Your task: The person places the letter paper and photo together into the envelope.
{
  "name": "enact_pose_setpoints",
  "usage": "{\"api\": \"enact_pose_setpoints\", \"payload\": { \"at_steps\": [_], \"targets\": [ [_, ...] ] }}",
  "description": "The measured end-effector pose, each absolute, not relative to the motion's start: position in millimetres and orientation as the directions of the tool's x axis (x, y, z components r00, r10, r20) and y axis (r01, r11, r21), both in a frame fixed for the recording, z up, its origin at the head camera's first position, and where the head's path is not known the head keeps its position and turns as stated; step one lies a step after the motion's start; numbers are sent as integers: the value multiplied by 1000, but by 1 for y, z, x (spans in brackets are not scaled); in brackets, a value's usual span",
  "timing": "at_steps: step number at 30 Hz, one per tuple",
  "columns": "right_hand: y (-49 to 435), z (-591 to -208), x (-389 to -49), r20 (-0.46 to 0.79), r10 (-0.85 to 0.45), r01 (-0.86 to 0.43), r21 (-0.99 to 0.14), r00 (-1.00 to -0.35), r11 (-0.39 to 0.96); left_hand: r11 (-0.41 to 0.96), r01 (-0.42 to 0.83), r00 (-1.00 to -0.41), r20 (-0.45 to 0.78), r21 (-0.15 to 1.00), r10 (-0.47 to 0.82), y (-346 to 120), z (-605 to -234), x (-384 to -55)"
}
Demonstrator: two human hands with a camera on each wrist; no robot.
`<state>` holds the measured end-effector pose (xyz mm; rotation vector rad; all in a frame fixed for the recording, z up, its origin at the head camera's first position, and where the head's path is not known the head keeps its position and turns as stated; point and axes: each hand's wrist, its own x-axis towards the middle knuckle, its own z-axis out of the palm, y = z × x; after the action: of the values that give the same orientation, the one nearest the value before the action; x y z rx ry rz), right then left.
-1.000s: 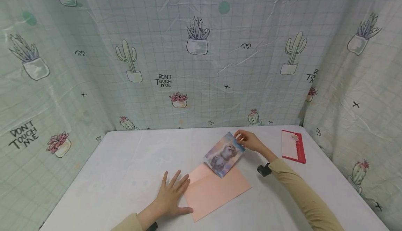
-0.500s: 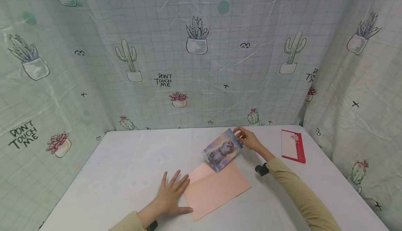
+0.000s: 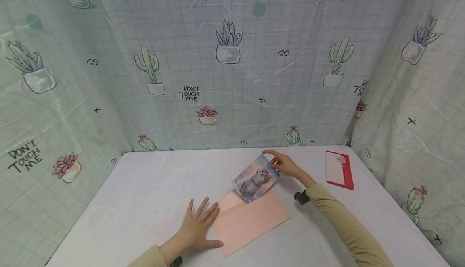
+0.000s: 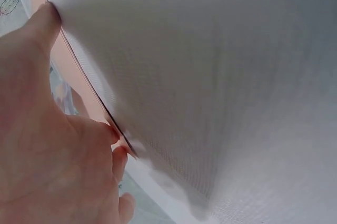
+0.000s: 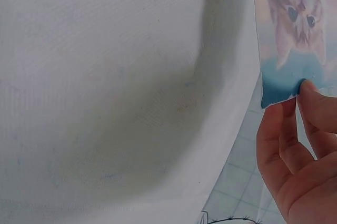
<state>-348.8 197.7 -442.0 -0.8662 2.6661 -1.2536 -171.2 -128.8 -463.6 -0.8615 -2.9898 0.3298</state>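
A peach-coloured envelope (image 3: 250, 222) lies at a slant on the white table, its flap side pointing away from me. My left hand (image 3: 199, 227) rests with spread fingers at its left edge; in the left wrist view the thumb (image 4: 45, 21) and fingertips touch that edge. Above the far side, my right hand (image 3: 287, 165) pinches a kitten picture card (image 3: 256, 178) by its upper right edge. The card is tilted, and its lower corner overlaps the envelope in the head view. Seen from the right wrist, thumb and fingers grip the card's blue end (image 5: 284, 84).
A red and pink card with a flower (image 3: 339, 169) lies at the table's (image 3: 156, 186) far right. Behind and along both sides hangs a curtain (image 3: 232, 81) printed with cacti. A black wrist device (image 3: 301, 197) shows below the right sleeve.
My right hand has shifted the kitten card slightly left, raising it a little and then lowering it back over the envelope's far side. The left hand and envelope have stayed in place.
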Motion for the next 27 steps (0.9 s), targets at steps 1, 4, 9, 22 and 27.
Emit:
{"api": "enact_pose_setpoints", "payload": {
  "at_steps": [1,4,9,22,27],
  "targets": [
    [198,-442,-349,163,-520,-459,-725,-838,513,827,524,-849,-47,-204,527,-129,-463,-171],
    [198,-446,-353,153,-525,-460,-715,-837,526,828,524,-849,-49,-199,526,-129,-463,-172],
    [199,-448,-355,126,-544,-459,-709,-829,535,823,528,-846,-46,-210,531,-130,-465,-173],
    [193,-449,-349,34,-613,-412,-769,-789,488,829,533,-845,-63,-169,531,-129,-463,-172],
    [188,-448,-347,35,-629,-420,-773,-776,476,834,526,-850,-79,-167,521,-129,-463,-173]
  ]
}}
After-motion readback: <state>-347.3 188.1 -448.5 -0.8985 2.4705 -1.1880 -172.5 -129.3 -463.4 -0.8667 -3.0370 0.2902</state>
